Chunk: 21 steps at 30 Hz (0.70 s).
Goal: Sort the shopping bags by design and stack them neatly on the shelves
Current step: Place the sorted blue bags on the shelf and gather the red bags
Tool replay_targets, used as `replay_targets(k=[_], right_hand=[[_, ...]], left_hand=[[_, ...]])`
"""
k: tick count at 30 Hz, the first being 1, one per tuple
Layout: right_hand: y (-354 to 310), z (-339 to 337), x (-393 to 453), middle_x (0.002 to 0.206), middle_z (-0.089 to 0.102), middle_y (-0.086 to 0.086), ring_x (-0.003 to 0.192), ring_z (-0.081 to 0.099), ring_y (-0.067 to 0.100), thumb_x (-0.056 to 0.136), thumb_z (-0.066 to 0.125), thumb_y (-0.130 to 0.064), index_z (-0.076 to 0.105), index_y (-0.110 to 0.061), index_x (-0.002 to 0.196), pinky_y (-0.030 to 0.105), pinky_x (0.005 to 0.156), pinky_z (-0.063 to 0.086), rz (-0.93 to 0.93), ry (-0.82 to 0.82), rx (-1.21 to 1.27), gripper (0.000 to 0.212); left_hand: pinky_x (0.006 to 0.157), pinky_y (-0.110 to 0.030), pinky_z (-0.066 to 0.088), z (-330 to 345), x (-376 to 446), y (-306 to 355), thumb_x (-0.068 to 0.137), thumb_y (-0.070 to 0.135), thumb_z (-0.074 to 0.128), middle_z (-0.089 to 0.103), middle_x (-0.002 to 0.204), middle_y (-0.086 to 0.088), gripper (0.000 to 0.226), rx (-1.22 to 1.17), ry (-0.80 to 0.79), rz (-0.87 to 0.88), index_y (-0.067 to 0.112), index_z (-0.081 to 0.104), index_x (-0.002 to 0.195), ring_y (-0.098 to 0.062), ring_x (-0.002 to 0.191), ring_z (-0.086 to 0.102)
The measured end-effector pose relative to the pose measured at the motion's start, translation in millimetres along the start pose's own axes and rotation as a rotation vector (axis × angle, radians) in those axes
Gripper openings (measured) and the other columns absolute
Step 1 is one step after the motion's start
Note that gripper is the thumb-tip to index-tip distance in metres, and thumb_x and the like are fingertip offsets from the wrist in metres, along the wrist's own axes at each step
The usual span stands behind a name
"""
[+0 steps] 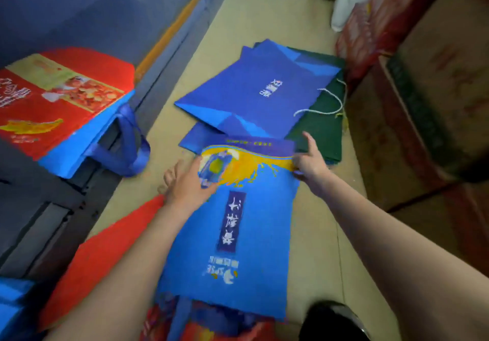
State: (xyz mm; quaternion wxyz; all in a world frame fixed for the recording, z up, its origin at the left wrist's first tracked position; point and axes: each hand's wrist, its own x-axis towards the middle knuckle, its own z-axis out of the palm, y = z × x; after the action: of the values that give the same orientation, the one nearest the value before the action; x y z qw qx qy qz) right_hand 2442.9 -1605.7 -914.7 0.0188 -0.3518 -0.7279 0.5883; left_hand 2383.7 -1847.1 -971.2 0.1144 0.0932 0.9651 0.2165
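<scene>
A flat bright-blue fabric shopping bag with an orange splash and a dark vertical label [238, 224] lies on the beige floor [264, 10] at the centre of the view, its printed end pointing toward 12 o'clock. The left hand [185, 184] grips its far-left corner, fingers curled over the edge; the right hand [311, 163] pinches the far-right corner, index finger raised. At 12 o'clock from it lies a dark-blue paper bag with a white cord handle [259, 94], overlapping a dark-green flat bag [321, 129] at 2 o'clock. A plain red flat bag [105, 256] lies under the left forearm at 8 o'clock. At 10 o'clock, a stack of red-fronted printed bags with blue sides [66, 108] sits on a grey shelf [79, 10].
</scene>
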Motion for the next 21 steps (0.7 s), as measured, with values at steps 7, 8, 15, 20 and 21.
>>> replay_targets(k=[7,8,15,20,21], right_hand=[[51.4,34.4,-51.6,0.151,0.018,0.016,0.133,0.034,0.030,0.087,0.066,-0.017,0.008,-0.023,0.151,0.032,0.104,0.030,-0.076,-0.031,-0.325,0.087],[51.9,37.1,-57.7,0.153,0.010,0.018,0.138,0.026,0.033,0.086,0.068,-0.020,0.007,-0.023,0.151,0.034,0.109,0.025,-0.097,-0.046,-0.410,0.089],[35.4,20.0,-89.2,0.156,-0.004,0.016,0.136,0.022,0.042,0.083,0.070,-0.036,0.008,-0.026,0.151,0.039,0.108,0.026,-0.197,0.000,-0.726,0.093],[22.6,16.3,-82.6,0.145,0.022,0.022,0.136,0.026,0.028,0.074,0.080,-0.023,0.019,-0.010,0.148,0.029,0.108,0.022,-0.370,0.045,-0.448,0.097],[23.1,18.9,-85.4,0.143,0.026,0.021,0.135,0.028,0.026,0.073,0.080,-0.021,0.021,-0.009,0.148,0.027,0.106,0.022,-0.400,0.017,-0.427,0.096]], left_hand=[[0.107,-0.042,0.027,27.1,-32.4,3.3,0.082,0.047,0.064,0.030,0.143,-0.016,0.080,-0.052,-0.237,-0.189,0.028,0.020,0.147,-0.034,0.134,0.027],[0.108,-0.041,0.027,24.2,-32.8,7.1,0.083,0.045,0.065,0.030,0.144,-0.018,0.080,-0.035,-0.257,-0.184,0.024,0.020,0.147,-0.033,0.135,0.027],[0.095,-0.034,0.040,-9.8,-62.1,41.8,0.083,0.025,0.066,0.037,0.139,-0.022,0.079,-0.188,-0.271,-0.238,0.004,0.019,0.144,-0.032,0.124,0.043],[0.100,-0.040,0.037,-37.4,-95.9,28.8,0.083,0.023,0.064,0.042,0.137,-0.021,0.075,-0.276,-0.071,-0.220,0.004,0.023,0.143,-0.035,0.125,0.042],[0.101,-0.041,0.036,-45.0,-104.9,23.2,0.085,0.024,0.062,0.040,0.138,-0.020,0.073,-0.272,-0.020,-0.230,0.005,0.023,0.143,-0.035,0.127,0.039]])
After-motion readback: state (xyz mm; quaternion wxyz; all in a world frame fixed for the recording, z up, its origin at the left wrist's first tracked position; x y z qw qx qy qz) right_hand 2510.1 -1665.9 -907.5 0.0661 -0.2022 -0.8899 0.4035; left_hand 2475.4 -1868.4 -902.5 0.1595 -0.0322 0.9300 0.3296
